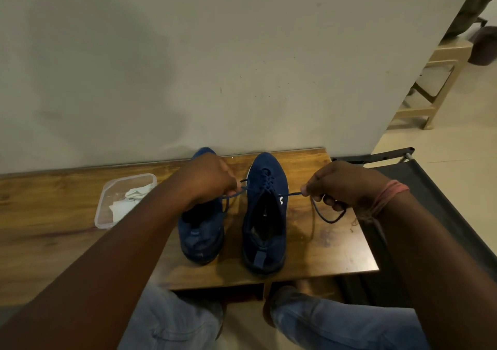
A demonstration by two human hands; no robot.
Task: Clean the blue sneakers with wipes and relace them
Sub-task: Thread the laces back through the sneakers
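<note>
Two dark blue suede-like sneakers were seen standing side by side on a brown wood-grain tabletop [309,244], toes pointed toward the pale wall [242,67] at twelve o'clock and heels toward the viewer at six o'clock. The right-hand sneaker [265,215] was fully visible, with a dark blue lace [294,194] crossed through its eyelets and both free ends drawn out sideways. The left-hand sneaker [200,231] was partly covered by the forearm above it, only its toe tip and heel half being shown.

The left hand [212,177] was held over the left-hand sneaker, its fingers curled and pinching the lace end drawn toward nine o'clock. The right hand [338,185] was held at three o'clock of the right-hand sneaker, its thumb and fingers closed on the other lace end, the slack of which hung in a loop below the hand and above the tabletop. A pink thread band [390,196] was worn on the right wrist.

At nine o'clock of the shoes, well apart from them, a clear plastic rectangular container [107,209] was set on the tabletop, with crumpled white wipes [131,196] inside. Knees in light blue jeans [336,322] were visible at six o'clock beneath the table edge. A black fabric seat [430,188] was seen at three o'clock, and a beige wooden stool [435,86] at two o'clock farther off.
</note>
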